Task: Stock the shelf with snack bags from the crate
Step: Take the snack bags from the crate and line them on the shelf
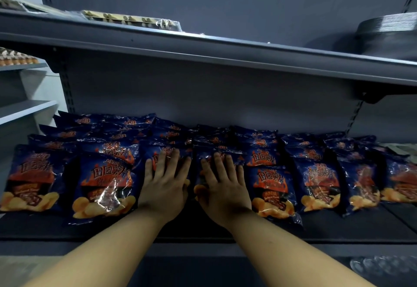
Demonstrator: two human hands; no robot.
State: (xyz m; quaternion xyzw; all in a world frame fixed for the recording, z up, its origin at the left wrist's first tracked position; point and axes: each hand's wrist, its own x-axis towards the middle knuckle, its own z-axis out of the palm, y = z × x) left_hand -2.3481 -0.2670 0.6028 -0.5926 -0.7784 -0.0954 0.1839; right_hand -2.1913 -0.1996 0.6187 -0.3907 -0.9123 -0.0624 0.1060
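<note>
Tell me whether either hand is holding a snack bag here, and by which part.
Nothing is held. The left hand and right hand lie flat, fingers straight, each on the face of a front-row snack bag on the shelf.

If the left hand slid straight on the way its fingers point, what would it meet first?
The left hand lies flat on a front snack bag, fingers pointing toward the shelf's back. Going on, it would probably meet the next bags stacked behind first, then the back panel; depth is unclear.
</note>
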